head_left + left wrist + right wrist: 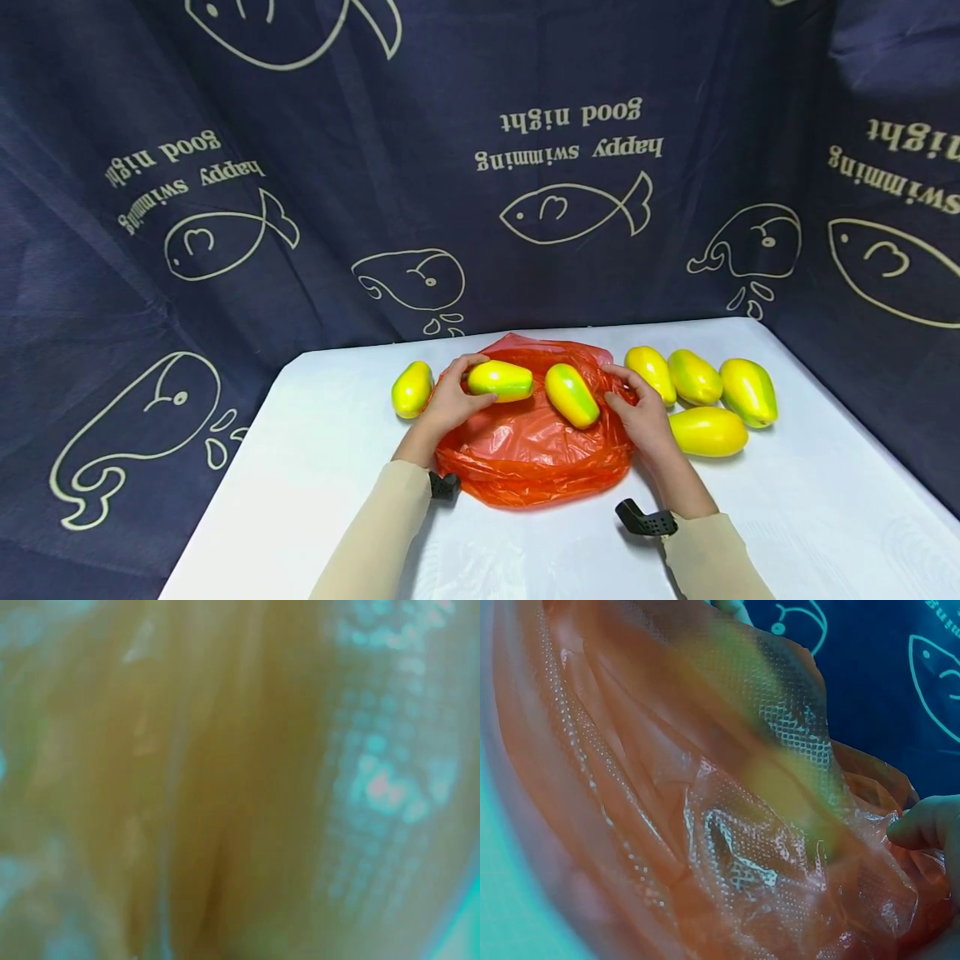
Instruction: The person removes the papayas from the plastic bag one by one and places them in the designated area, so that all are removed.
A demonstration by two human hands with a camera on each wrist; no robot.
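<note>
A red plastic bag (525,479) lies spread open on the table, its mouth facing up. At its left side my left hand (450,406) holds a yellow-green papaya (500,381) between thumb and fingers, over the bag's opening. A second papaya (572,396) lies inside the bag, towards the right. My right hand (647,421) pinches the bag's right rim; in the right wrist view its thumb (922,825) presses against crumpled plastic, with yellow shapes showing through. Only blurred orange-tinted plastic (247,750) fills the left wrist view.
One papaya (412,389) lies left of the bag on the white table (330,467). Several more sit to the right, among them a papaya (708,431) close to my right wrist. A dark blue cloth (420,183) with fish drawings hangs behind the table.
</note>
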